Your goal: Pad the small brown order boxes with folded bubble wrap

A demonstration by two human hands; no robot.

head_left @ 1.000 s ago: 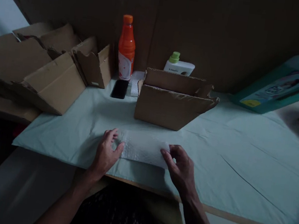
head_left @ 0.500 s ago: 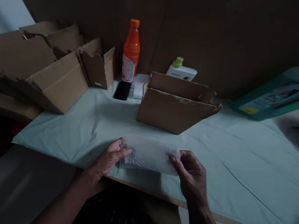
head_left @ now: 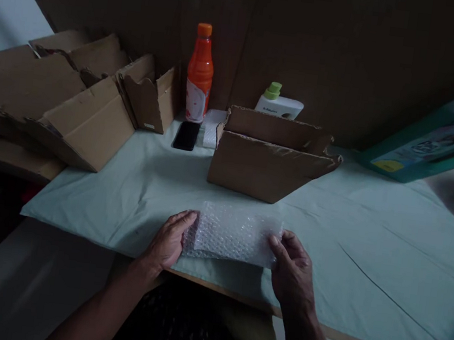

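A folded piece of white bubble wrap [head_left: 236,233] is held just above the pale green cloth [head_left: 367,237] near the table's front edge. My left hand [head_left: 169,240] grips its left end, thumb on top and fingers curled under. My right hand [head_left: 293,266] pinches its right end the same way. Behind the wrap stands an open brown cardboard box [head_left: 270,156], its flaps up.
Several flattened and open cardboard boxes [head_left: 78,96] lie at the back left. An orange bottle [head_left: 199,75], a black phone [head_left: 186,134], a white packet [head_left: 210,132] and a white bottle with a green cap [head_left: 279,102] sit by the back wall. A teal printed box [head_left: 433,143] leans at the right.
The bubble wrap lay flat on the cloth under my fingers a second ago. Both hands have since taken hold of its ends and lifted it, turning its bubbled face towards me.
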